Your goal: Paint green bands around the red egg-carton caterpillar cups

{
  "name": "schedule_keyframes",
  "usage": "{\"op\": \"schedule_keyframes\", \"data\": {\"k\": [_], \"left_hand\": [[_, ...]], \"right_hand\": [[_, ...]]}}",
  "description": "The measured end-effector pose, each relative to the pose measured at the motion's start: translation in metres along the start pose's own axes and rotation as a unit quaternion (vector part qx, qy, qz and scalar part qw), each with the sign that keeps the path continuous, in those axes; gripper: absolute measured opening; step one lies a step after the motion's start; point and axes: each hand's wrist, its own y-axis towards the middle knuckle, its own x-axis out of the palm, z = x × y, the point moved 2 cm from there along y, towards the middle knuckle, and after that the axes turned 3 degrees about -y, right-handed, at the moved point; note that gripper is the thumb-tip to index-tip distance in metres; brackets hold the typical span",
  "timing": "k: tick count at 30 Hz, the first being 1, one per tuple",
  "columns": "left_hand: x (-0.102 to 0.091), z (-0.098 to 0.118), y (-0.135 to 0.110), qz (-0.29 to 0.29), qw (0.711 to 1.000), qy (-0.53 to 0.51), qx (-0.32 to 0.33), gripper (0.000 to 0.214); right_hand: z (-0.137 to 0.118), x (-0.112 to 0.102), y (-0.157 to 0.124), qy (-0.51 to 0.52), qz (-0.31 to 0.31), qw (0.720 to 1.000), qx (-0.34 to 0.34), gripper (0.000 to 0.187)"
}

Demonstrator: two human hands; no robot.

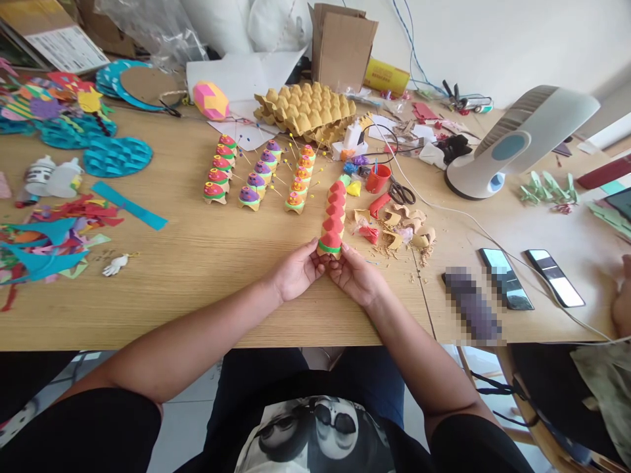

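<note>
Both hands meet at the near middle of the counter [197, 295]. The left hand [296, 270] and right hand [355, 274] have their fingers closed on the near end of one red carton strip [334, 217] with five bumps, which runs off toward 12 o'clock. Three decorated strips [257, 177] stand at 11 o'clock. Two phones [505, 279] lie at 3 o'clock and one fan [517, 141] stands at 2 o'clock. The print on the box [64, 46] at 10 o'clock is too small to read
</note>
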Motion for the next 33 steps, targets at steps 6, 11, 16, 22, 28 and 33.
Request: {"op": "schedule_keyframes", "data": {"k": [6,11,16,22,28,33], "left_hand": [[0.0013,-0.0002,-0.0007,-0.001,1.000,-0.006,0.003,0.013],[0.0012,-0.0001,0.0004,0.000,1.000,-0.011,-0.001,0.013],[0.0007,0.0004,0.0012,-0.002,1.000,-0.015,0.003,0.012],[0.0005,0.0000,0.0011,0.020,1.000,-0.021,0.005,0.010],[-0.0019,-0.0008,0.0026,0.017,1.000,-0.015,0.011,0.008],[-0.0031,-0.0009,0.0033,0.025,0.999,-0.022,0.017,0.010]], "right_hand": [[0.0003,-0.0030,0.0007,0.018,0.025,1.000,0.006,0.008],[0.0023,-0.0045,0.0017,0.011,0.014,1.000,-0.003,0.009],[0.0024,-0.0048,0.0026,0.027,0.017,0.999,0.011,0.011],[-0.0010,-0.0049,0.0017,0.064,0.037,0.997,0.031,0.016],[-0.0014,-0.0051,0.0010,0.082,0.038,0.996,0.025,0.018],[0.0005,-0.0046,0.0014,0.078,0.033,0.996,0.028,0.017]]}}
